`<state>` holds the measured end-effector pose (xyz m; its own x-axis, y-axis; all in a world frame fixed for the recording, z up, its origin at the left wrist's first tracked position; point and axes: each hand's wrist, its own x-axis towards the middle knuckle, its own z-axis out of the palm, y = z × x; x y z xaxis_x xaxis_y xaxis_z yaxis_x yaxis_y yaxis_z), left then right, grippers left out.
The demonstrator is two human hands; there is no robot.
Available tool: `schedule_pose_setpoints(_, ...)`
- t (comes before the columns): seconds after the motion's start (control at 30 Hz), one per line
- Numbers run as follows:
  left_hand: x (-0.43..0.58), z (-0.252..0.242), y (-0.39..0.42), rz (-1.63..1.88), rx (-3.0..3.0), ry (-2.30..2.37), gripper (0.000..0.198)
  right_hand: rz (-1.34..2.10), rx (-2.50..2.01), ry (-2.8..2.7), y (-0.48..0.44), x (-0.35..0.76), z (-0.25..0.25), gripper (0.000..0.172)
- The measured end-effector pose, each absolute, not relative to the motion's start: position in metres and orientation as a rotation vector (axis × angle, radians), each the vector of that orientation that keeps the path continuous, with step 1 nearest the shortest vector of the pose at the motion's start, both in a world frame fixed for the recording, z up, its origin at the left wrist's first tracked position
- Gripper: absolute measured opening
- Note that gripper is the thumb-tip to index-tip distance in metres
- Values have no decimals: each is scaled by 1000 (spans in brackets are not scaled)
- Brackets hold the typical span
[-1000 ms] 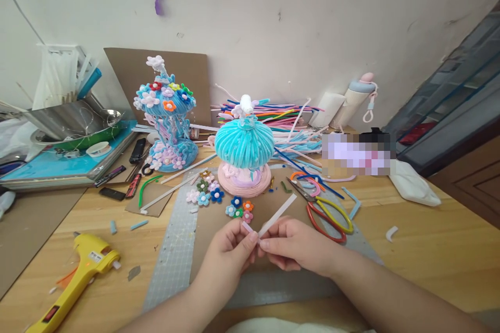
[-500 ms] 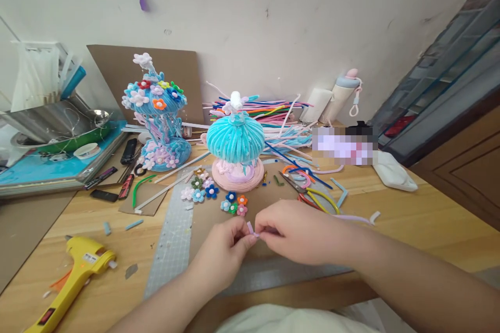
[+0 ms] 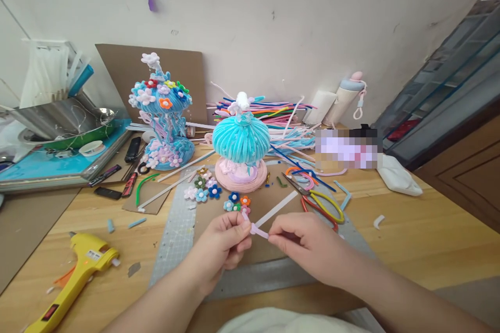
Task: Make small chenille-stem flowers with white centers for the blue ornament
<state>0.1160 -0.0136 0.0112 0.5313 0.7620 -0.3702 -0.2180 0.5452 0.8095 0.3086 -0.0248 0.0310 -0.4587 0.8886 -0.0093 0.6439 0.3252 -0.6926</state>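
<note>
Between my hands is a pale lilac pipe cleaner (image 3: 261, 232), bent into a small loop. My left hand (image 3: 223, 243) pinches the bent end, and a short tip stands up past its thumb. My right hand (image 3: 310, 243) grips the strand a little to the right. A pale straight length (image 3: 276, 208) slants from the bend toward the scissors; whether it is the same strand I cannot tell. Just beyond my fingers lie several small pipe-cleaner flowers (image 3: 214, 191). Behind them stands a turquoise dome ornament (image 3: 241, 140) on a round pink base.
Scissors (image 3: 321, 203) lie open on the right of the grey cutting mat (image 3: 170, 239). At front left rests a yellow glue gun (image 3: 84, 270). A finished-looking blue flowered ornament (image 3: 161, 99) stands at back left, and loose pipe cleaners (image 3: 265, 110) are heaped along the wall.
My right hand has moved right, away from my left, exposing the lilac strand between them. The pale slanting length now shows above my hands. The whole view has shifted slightly.
</note>
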Motion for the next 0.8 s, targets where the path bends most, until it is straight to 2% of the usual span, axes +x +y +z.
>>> schedule_pose_setpoints(0.23, 114, 15, -17, 390, 971, 698, 32, 1213, -1159, -2400, 4, 313, 39, 18)
schedule_pose_setpoints(0.37, 118, 11, -18, 345, 1311, 848, 27, 945, -1127, -2660, 0, 311, 61, 11)
schedule_pose_setpoints(0.57, 123, 5, -16, 609, 1502, 1114, 26, 511, -1320, -2695, -24, 301, 73, 18)
schedule_pose_setpoints(0.8, 122, 1, -12, 744, 1046, 1021, 37, 696, -1419, -2276, -31, 303, 49, 16)
